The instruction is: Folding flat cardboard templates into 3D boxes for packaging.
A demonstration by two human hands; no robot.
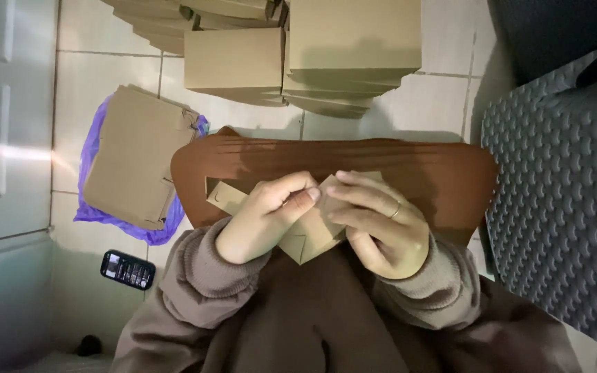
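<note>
a flat tan cardboard blank (307, 233) with slotted tabs, partly folded, lies tilted over the brown stool's near edge.

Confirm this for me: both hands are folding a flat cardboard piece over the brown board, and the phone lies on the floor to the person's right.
Not quite. The phone lies on the floor to the person's left, beside the left sleeve, as the head view shows. The rest holds: the left hand and right hand both grip the flat cardboard piece over the brown board.
</note>
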